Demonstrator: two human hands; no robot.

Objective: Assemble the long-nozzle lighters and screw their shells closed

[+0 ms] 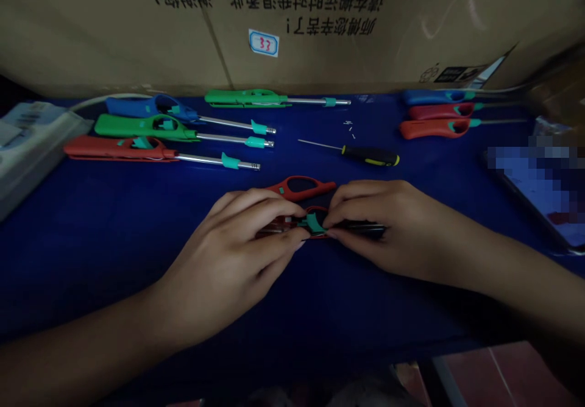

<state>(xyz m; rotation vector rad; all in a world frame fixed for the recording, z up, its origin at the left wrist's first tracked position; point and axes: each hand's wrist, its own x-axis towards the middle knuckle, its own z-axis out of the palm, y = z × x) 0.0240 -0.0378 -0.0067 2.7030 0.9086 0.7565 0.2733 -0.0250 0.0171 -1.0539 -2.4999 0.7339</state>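
Note:
Both hands meet over an opened red gas lighter (pixel 315 236) lying on the blue table. My left hand (pixel 242 242) pinches its left part, fingertips beside the green trigger (pixel 313 223). From the other side, my right hand (pixel 384 224) has thumb and fingers closed at the right of the trigger, over the dark rod part (pixel 368 228). Just behind lies a separate red shell half (pixel 301 189), close to the fingers of both hands. Much of the lighter's inside is hidden under my fingers.
Red (pixel 119 148), green (pixel 146 127) and blue (pixel 150 108) lighters lie at left, another green one (pixel 244 97) behind. A screwdriver (pixel 370 155) lies near small screws (pixel 351 131). Shell halves (pixel 434 128) and a phone (pixel 539 194) are at right. A cardboard box (pixel 320 60) stands behind.

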